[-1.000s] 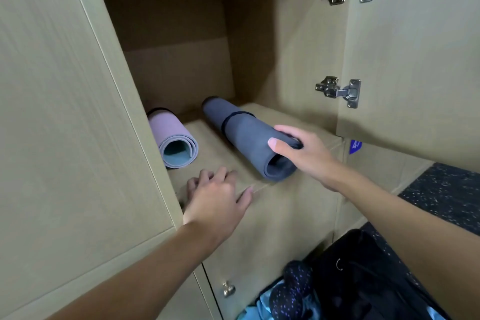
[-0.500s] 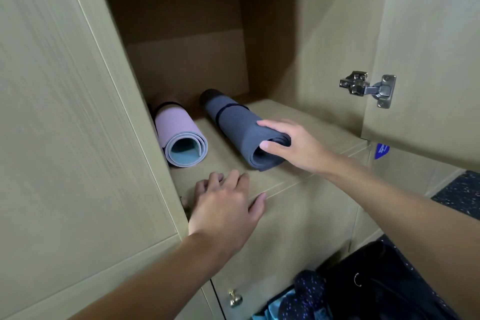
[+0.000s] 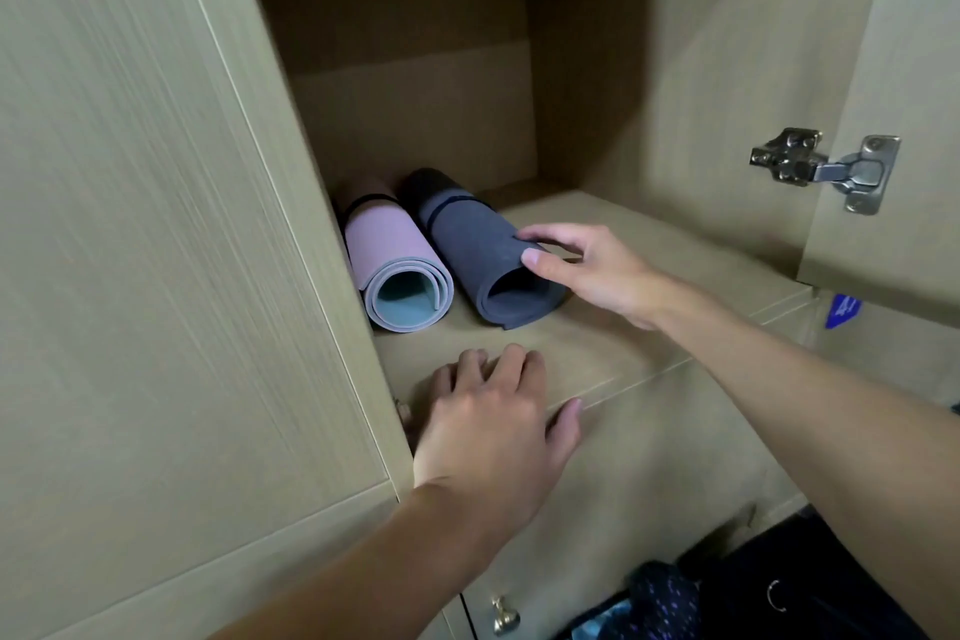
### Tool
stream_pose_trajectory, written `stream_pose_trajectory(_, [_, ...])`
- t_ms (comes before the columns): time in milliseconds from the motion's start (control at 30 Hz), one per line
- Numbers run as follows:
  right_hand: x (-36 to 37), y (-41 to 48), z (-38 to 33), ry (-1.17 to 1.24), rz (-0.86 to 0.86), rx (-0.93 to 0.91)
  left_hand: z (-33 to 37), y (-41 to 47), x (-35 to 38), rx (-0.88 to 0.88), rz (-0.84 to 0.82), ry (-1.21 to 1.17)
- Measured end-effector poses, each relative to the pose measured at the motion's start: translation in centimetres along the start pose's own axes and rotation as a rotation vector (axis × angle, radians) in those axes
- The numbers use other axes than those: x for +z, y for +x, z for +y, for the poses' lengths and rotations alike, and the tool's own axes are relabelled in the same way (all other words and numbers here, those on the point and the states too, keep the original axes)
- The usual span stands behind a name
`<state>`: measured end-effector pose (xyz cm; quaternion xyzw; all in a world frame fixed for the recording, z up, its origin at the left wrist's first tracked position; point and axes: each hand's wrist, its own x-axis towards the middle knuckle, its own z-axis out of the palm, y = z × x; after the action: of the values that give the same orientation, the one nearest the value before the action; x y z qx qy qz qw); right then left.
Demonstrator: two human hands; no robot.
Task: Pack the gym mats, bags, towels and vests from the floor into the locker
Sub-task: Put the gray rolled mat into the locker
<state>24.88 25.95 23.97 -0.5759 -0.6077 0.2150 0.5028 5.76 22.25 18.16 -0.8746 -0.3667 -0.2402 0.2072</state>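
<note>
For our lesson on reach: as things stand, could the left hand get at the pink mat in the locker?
Probably yes. The left hand rests on the shelf edge in front of the pink mat, with bare shelf between; the right hand holds the grey mat alongside.

A metal hinge (image 3: pixel 826 169) sits above a blue sticker (image 3: pixel 842 311).

Two rolled mats lie side by side on the locker (image 3: pixel 519 348) shelf by its left wall, open ends facing out. The pink mat (image 3: pixel 387 244), teal inside, has a black strap near its far end. The dark blue mat (image 3: pixel 467 244), likewise strapped, has its near end's loose outer edge pinched by the right hand (image 3: pixel 592 270).
</note>
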Motion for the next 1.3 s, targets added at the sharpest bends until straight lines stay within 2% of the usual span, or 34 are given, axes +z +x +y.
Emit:
stream_pose_trajectory(300, [0.5,0.8,1.2,0.012,-0.065,-0.009,0.2,0.0,-0.3,0.005,-0.013,0.003])
stream_pose_trajectory(600, [1.4,2.0,1.1,0.059,-0.037,-0.005,0.2,-0.1,-0.2,0.012,-0.014,0.001])
stream_pose_trajectory(800, [1.8,2.2,1.6,0.045,0.073,-0.042,0.2,-0.1,0.0,0.008,-0.005,0.011])
stream_pose_trajectory(1300, [3.1,2.8,0.7,0.016,0.101,0.036,0.3,-0.2,-0.3,0.007,-0.029,-0.008])
